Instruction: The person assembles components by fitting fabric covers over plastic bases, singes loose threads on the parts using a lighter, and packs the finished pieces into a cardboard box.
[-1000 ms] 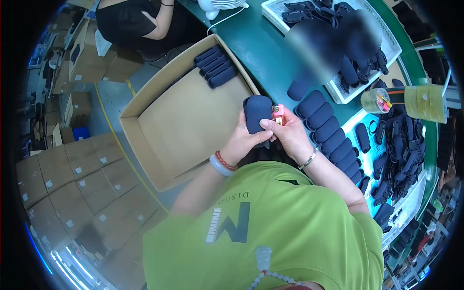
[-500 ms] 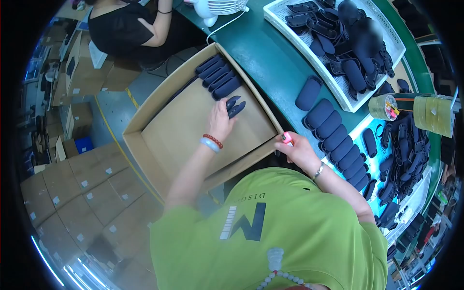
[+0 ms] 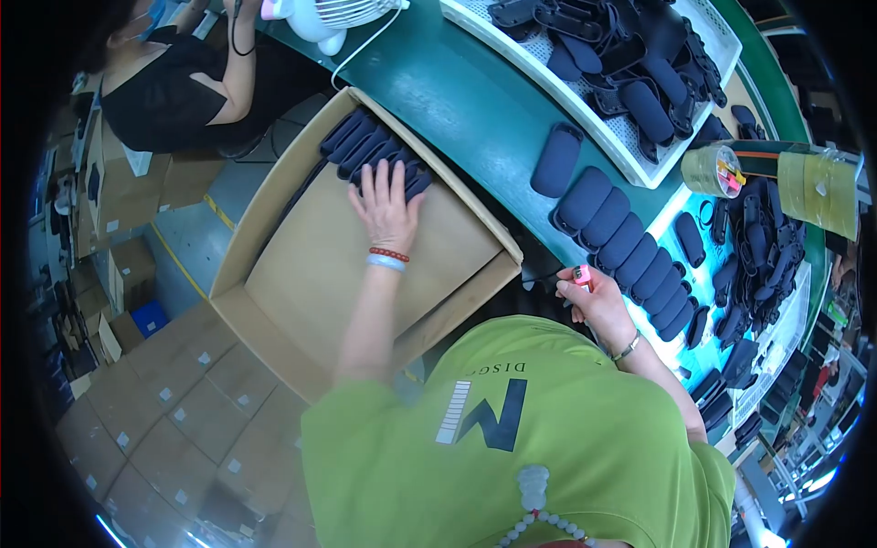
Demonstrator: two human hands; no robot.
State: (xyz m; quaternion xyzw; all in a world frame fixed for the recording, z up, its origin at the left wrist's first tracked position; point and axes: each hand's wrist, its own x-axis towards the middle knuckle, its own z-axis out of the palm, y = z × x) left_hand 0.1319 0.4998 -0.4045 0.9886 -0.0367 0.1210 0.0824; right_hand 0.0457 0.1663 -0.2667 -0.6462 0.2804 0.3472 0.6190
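My left hand [image 3: 387,215] lies over dark blue padded pieces [image 3: 345,137] lined up at the far end of an open cardboard box [image 3: 320,265]. Its fingers are spread and press down on the nearest pieces, partly hiding them. Beyond the box's right side, my right hand [image 3: 605,312] is closed, with a small pink object [image 3: 582,274] pinched between thumb and fingers; its kind is not clear. Close to that hand, a row of dark padded pieces [image 3: 610,217] lies along the edge of the green table [image 3: 438,91].
A white basket [image 3: 644,173] heaped with dark parts stands on the table. Tape rolls [image 3: 816,192] and a pile of dark parts [image 3: 758,237] are at the right. A fan [image 3: 340,13] is at the top. Another person [image 3: 178,91] sits far left, above stacked cartons [image 3: 174,402].
My left hand has let go of the dark piece it held, now among the others in the box, and its fingers have spread. My right hand has come off the box edge.
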